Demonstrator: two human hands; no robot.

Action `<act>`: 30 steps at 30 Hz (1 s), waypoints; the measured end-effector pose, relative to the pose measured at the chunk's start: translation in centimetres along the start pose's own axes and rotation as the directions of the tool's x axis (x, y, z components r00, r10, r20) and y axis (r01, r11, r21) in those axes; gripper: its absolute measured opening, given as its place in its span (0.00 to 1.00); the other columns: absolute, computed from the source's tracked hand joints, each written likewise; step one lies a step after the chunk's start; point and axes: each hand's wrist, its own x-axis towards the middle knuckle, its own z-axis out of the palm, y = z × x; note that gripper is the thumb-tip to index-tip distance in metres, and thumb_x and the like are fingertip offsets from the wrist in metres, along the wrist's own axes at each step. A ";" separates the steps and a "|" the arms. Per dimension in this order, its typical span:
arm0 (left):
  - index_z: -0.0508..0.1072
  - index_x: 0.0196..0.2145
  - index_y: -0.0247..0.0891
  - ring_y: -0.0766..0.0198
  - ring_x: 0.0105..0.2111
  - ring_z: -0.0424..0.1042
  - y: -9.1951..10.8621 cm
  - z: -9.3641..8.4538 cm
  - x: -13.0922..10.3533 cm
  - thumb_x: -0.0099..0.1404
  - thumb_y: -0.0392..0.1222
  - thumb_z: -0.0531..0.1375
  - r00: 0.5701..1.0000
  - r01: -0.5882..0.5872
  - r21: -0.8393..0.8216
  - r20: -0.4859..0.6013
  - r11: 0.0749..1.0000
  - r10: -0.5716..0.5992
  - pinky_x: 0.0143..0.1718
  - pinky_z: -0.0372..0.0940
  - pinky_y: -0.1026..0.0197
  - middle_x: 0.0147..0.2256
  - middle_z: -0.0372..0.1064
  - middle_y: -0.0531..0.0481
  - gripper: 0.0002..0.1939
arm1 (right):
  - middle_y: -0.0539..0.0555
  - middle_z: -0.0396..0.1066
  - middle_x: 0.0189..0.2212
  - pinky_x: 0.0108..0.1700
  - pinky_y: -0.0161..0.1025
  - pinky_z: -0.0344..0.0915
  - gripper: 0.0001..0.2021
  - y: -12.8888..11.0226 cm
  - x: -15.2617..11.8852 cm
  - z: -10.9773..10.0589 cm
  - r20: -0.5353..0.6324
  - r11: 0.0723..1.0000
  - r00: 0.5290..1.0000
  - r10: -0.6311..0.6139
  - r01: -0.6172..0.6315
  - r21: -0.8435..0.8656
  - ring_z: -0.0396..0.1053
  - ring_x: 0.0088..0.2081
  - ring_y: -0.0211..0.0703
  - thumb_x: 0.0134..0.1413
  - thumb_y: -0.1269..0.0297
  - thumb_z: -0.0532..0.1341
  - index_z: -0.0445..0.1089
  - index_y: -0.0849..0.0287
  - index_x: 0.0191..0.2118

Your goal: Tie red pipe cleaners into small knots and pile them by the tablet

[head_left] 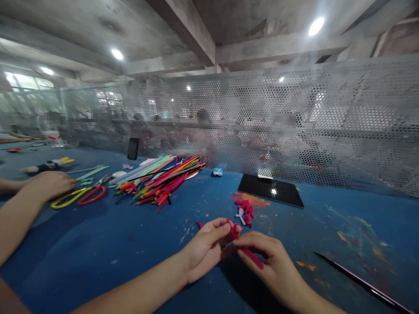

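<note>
Near the front middle of the table, my left hand (205, 249) pinches a bent magenta pipe cleaner (235, 230) between thumb and fingers. My right hand (273, 253) is closed on a straight magenta length (252, 258), its fingertips right beside the left ones. Whether both parts are one piece is hidden by the fingers. Just beyond the hands lies a small heap of twisted magenta pipe cleaner pieces (246, 210), with a pale lilac piece (241, 216) among them. A short magenta bit (199, 224) rests behind my left hand.
Loose coloured pipe cleaners (166, 179) lie left of centre. Scissors (93, 195) with yellow and red loops sit near another person's hand (52, 185). A black tablet-like slab (271, 190) lies before the perforated screen (262, 131). A thin dark rod (360, 279) lies at right.
</note>
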 end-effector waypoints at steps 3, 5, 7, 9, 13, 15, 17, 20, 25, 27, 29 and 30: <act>0.68 0.31 0.35 0.67 0.33 0.68 0.1 0.0 0.0 0.57 0.36 0.59 1.000 0.003 0.047 0.002 0.999 -0.003 0.36 0.60 0.63 0.34 0.70 0.48 0.03 | 0.50 0.73 0.34 0.41 0.37 0.63 0.16 -0.1 -0.1 0.1 0.031 1.000 0.999 0.015 -0.015 -0.004 0.69 0.36 0.41 0.50 0.75 0.58 0.71 0.48 0.41; 0.68 0.32 0.35 0.67 0.33 0.68 0.1 0.1 0.0 0.57 0.34 0.59 1.000 -0.024 0.085 -0.010 0.996 0.025 0.36 0.60 0.63 0.34 0.69 0.48 0.03 | 0.49 0.72 0.37 0.43 0.38 0.62 0.20 0.0 -0.2 0.2 0.054 0.999 0.998 0.039 -0.040 0.005 0.69 0.39 0.40 0.48 0.79 0.56 0.70 0.47 0.44; 0.69 0.31 0.34 0.67 0.32 0.68 0.1 0.3 0.0 0.55 0.32 0.60 0.997 -0.071 0.128 -0.024 0.989 0.074 0.37 0.61 0.63 0.32 0.69 0.49 0.04 | 0.48 0.72 0.41 0.47 0.39 0.60 0.24 0.2 -0.3 0.2 0.067 0.997 0.995 0.074 -0.076 0.018 0.68 0.42 0.40 0.47 0.81 0.54 0.68 0.46 0.45; 0.69 0.30 0.33 0.68 0.31 0.68 0.1 0.3 0.0 0.53 0.32 0.61 0.992 -0.102 0.168 -0.051 0.980 0.112 0.36 0.61 0.64 0.31 0.69 0.49 0.05 | 0.49 0.72 0.42 0.48 0.40 0.59 0.24 0.5 -0.4 0.2 0.038 0.992 0.993 0.116 -0.118 0.054 0.67 0.43 0.41 0.45 0.82 0.53 0.69 0.48 0.45; 0.67 0.34 0.34 0.67 0.32 0.70 0.0 0.4 0.1 0.51 0.35 0.64 0.985 -0.091 0.268 -0.117 0.959 0.127 0.34 0.62 0.66 0.32 0.71 0.48 0.12 | 0.49 0.71 0.31 0.29 0.35 0.66 0.12 1.1 0.0 0.2 -0.073 0.925 0.960 0.271 -0.239 0.294 0.68 0.28 0.38 0.49 0.72 0.56 0.68 0.53 0.40; 0.66 0.35 0.35 0.67 0.30 0.70 -0.1 0.4 0.0 0.49 0.35 0.66 0.984 -0.084 0.376 -0.115 0.923 0.136 0.33 0.62 0.67 0.30 0.71 0.49 0.16 | 0.48 0.68 0.26 0.22 0.33 0.64 0.08 1.3 0.3 0.2 -0.040 0.871 0.938 0.345 -0.304 0.385 0.66 0.23 0.37 0.50 0.63 0.59 0.67 0.55 0.38; 0.65 0.35 0.36 0.70 0.26 0.70 -0.3 0.3 0.0 0.45 0.34 0.67 0.982 -0.099 0.503 -0.090 0.859 0.166 0.30 0.61 0.67 0.29 0.70 0.52 0.19 | 0.48 0.67 0.22 0.21 0.33 0.63 0.10 1.4 0.4 0.1 0.025 0.845 0.922 0.385 -0.364 0.391 0.65 0.22 0.37 0.47 0.59 0.61 0.69 0.58 0.34; 0.64 0.34 0.37 0.73 0.22 0.68 -0.4 0.3 -0.2 0.45 0.34 0.66 0.979 -0.118 0.635 -0.053 0.764 0.195 0.27 0.60 0.68 0.30 0.67 0.55 0.19 | 0.48 0.67 0.20 0.22 0.32 0.62 0.11 1.5 0.4 0.1 0.061 0.834 0.902 0.428 -0.420 0.356 0.64 0.21 0.36 0.44 0.57 0.63 0.70 0.60 0.28; 0.67 0.30 0.35 0.69 0.27 0.67 0.0 0.8 -0.2 0.48 0.36 0.64 0.981 -0.117 0.758 -0.014 0.642 0.196 0.30 0.60 0.67 0.27 0.67 0.55 0.11 | 0.47 0.64 0.19 0.22 0.30 0.58 0.08 1.2 0.3 0.0 0.004 0.890 0.934 0.356 -0.340 0.303 0.61 0.20 0.33 0.47 0.59 0.61 0.69 0.60 0.27; 0.68 0.29 0.35 0.69 0.27 0.66 0.1 0.9 -0.2 0.49 0.36 0.63 0.981 -0.130 0.768 0.008 0.627 0.193 0.31 0.59 0.67 0.26 0.67 0.55 0.08 | 0.47 0.64 0.19 0.23 0.31 0.58 0.07 1.2 0.4 -0.1 -0.020 0.903 0.938 0.345 -0.326 0.280 0.60 0.20 0.33 0.48 0.61 0.61 0.69 0.60 0.28; 0.69 0.29 0.34 0.69 0.27 0.66 0.2 0.9 -0.1 0.50 0.36 0.63 0.987 -0.118 0.755 0.017 0.645 0.160 0.31 0.59 0.66 0.26 0.68 0.54 0.08 | 0.47 0.65 0.19 0.23 0.31 0.58 0.07 1.3 0.4 -0.2 -0.026 0.905 0.937 0.349 -0.330 0.267 0.60 0.20 0.33 0.48 0.61 0.61 0.69 0.60 0.28; 0.69 0.29 0.34 0.69 0.27 0.66 0.2 0.9 0.0 0.49 0.36 0.63 0.990 -0.110 0.747 0.021 0.656 0.142 0.32 0.58 0.66 0.26 0.68 0.54 0.08 | 0.47 0.65 0.19 0.23 0.31 0.58 0.07 1.3 0.5 -0.2 -0.023 0.904 0.936 0.351 -0.333 0.268 0.60 0.20 0.33 0.47 0.61 0.62 0.69 0.60 0.28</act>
